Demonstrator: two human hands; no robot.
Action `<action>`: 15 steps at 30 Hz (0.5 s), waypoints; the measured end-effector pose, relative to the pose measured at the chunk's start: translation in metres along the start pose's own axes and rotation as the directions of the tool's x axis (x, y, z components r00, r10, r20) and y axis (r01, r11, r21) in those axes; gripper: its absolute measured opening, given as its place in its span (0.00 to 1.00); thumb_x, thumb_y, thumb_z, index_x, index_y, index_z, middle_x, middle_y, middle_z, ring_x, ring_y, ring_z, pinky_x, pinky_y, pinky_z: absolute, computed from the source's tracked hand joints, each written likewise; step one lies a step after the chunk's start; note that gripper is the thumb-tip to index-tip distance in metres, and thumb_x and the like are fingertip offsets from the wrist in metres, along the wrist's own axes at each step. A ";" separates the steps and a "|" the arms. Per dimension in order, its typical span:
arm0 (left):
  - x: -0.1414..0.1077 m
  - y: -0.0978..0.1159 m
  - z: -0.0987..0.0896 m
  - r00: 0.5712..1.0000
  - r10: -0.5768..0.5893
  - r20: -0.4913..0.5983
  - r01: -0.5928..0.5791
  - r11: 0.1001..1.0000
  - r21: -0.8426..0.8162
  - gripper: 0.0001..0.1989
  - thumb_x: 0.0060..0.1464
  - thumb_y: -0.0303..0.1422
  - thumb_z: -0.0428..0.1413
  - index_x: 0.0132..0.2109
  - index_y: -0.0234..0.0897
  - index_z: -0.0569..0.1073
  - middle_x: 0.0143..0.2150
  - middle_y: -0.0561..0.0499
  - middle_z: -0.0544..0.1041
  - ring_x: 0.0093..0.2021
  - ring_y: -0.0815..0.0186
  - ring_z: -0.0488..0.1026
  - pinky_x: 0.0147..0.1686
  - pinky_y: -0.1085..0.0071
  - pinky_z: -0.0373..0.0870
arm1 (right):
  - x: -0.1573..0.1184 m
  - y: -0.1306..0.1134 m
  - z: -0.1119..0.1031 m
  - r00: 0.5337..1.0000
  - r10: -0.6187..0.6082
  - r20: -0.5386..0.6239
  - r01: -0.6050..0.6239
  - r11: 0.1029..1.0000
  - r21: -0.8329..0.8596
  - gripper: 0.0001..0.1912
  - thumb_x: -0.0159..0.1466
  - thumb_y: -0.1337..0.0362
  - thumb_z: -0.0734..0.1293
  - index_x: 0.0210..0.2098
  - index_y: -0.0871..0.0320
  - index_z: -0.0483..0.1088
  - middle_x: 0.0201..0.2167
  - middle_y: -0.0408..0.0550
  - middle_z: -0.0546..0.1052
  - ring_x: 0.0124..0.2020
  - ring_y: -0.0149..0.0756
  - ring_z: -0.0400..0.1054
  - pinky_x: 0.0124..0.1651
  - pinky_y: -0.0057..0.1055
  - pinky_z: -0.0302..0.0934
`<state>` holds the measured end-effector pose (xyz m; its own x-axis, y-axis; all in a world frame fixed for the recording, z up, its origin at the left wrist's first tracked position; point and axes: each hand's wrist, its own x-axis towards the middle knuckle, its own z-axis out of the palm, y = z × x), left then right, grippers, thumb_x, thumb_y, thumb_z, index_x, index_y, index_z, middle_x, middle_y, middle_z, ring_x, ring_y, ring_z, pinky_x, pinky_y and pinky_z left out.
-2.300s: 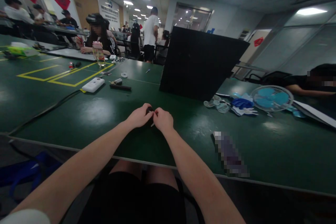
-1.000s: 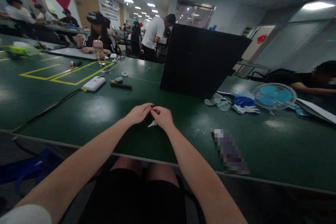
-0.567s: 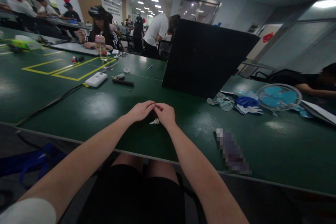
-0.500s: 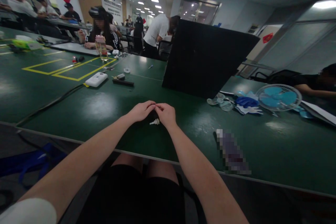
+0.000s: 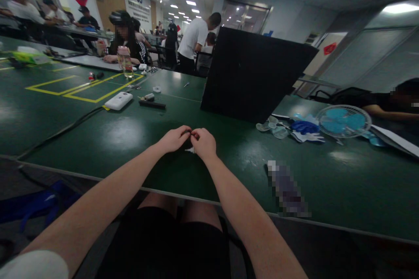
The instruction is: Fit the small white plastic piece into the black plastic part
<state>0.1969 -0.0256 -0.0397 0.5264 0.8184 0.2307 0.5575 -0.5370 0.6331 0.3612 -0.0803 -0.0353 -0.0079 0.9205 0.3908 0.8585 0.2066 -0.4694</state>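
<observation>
White nozzle (image 5: 190,150) points left beside the hands (image 5: 203,143), its long axis crosswise.

white tip (image 5: 190,150) more hidden, standing person (image 5: 194,37) straighter

No legible text or numbers

Centre of frame: left hand (image 5: 174,139) and right hand (image 5: 204,144) held close together over the green bench (image 5: 242,192), fingers curled inward; anything pinched between them too small to be made out. Small white nozzle-like piece (image 5: 190,150) seen just below, partly hidden by the right hand. Upper right of centre: large black panel (image 5: 252,74) stood tilted. Right: blue-bladed fan (image 5: 343,121) noted near blue-and-white gloves (image 5: 305,128). Left of centre: white device (image 5: 119,101), dark bar (image 5: 152,104). Lower right: pixelated object (image 5: 287,189).
</observation>
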 end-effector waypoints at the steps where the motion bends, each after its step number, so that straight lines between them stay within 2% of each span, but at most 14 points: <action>1: 0.000 0.000 0.000 1.000 -0.011 -0.007 0.011 1.000 0.019 0.19 0.64 0.42 0.46 0.56 0.43 0.72 0.49 0.48 0.80 0.46 0.60 0.77 0.48 0.65 0.71 | 0.001 0.000 -0.002 1.000 0.016 -0.011 -0.016 1.000 -0.023 0.08 0.68 0.60 0.64 0.40 0.55 0.75 0.39 0.46 0.75 0.35 0.33 0.68 0.36 0.31 0.61; 3: 0.000 0.000 0.000 0.997 -0.063 -0.035 0.065 0.996 0.067 0.18 0.64 0.42 0.47 0.55 0.44 0.73 0.46 0.49 0.81 0.43 0.60 0.78 0.45 0.66 0.71 | 0.002 0.001 -0.012 0.998 0.050 -0.038 -0.052 0.998 -0.048 0.11 0.68 0.56 0.64 0.39 0.55 0.75 0.39 0.47 0.75 0.36 0.34 0.68 0.37 0.31 0.61; 6: 0.001 -0.003 -0.002 0.977 -0.184 -0.104 0.197 0.971 0.133 0.17 0.62 0.41 0.48 0.55 0.46 0.73 0.41 0.49 0.82 0.39 0.59 0.77 0.42 0.66 0.70 | 0.002 0.002 -0.034 0.993 0.111 -0.028 -0.113 0.991 -0.073 0.22 0.67 0.45 0.61 0.39 0.56 0.75 0.39 0.50 0.75 0.37 0.36 0.68 0.37 0.31 0.60; 8: 0.002 -0.005 -0.005 0.962 -0.232 -0.147 0.253 0.956 0.147 0.18 0.63 0.43 0.48 0.55 0.47 0.73 0.42 0.49 0.82 0.40 0.58 0.77 0.42 0.66 0.70 | 0.001 0.001 -0.046 0.987 0.120 0.109 -0.106 0.987 -0.121 0.28 0.63 0.38 0.62 0.41 0.56 0.75 0.41 0.51 0.75 0.37 0.37 0.69 0.35 0.31 0.59; 11: 0.002 -0.008 -0.008 0.953 -0.248 -0.174 0.272 0.953 0.131 0.20 0.64 0.48 0.45 0.55 0.47 0.72 0.46 0.47 0.81 0.43 0.57 0.77 0.43 0.65 0.70 | 0.000 -0.001 -0.050 0.929 0.134 0.345 -0.056 0.972 -0.227 0.32 0.55 0.35 0.68 0.44 0.55 0.76 0.43 0.52 0.75 0.37 0.39 0.69 0.33 0.32 0.59; 13: 0.002 -0.008 -0.009 0.951 -0.253 -0.179 0.277 0.953 0.123 0.22 0.65 0.50 0.43 0.56 0.46 0.72 0.47 0.46 0.81 0.44 0.56 0.77 0.44 0.64 0.70 | 0.000 -0.003 -0.044 0.899 0.143 0.415 -0.029 0.963 -0.267 0.30 0.54 0.38 0.70 0.45 0.54 0.75 0.43 0.52 0.75 0.35 0.38 0.69 0.32 0.31 0.59; 15: 0.003 -0.008 -0.009 0.952 -0.247 -0.182 0.271 0.955 0.120 0.23 0.65 0.50 0.43 0.58 0.45 0.70 0.48 0.45 0.80 0.45 0.55 0.77 0.45 0.63 0.70 | 0.001 -0.001 -0.036 0.900 0.118 0.420 -0.006 0.966 -0.260 0.25 0.57 0.43 0.70 0.45 0.54 0.75 0.42 0.51 0.75 0.34 0.37 0.69 0.33 0.31 0.59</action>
<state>0.1877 -0.0170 -0.0376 0.2468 0.9488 0.1974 0.7523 -0.3159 0.5782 0.3784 -0.0914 -0.0058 -0.1211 0.9920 -0.0370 0.9622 0.1081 -0.2498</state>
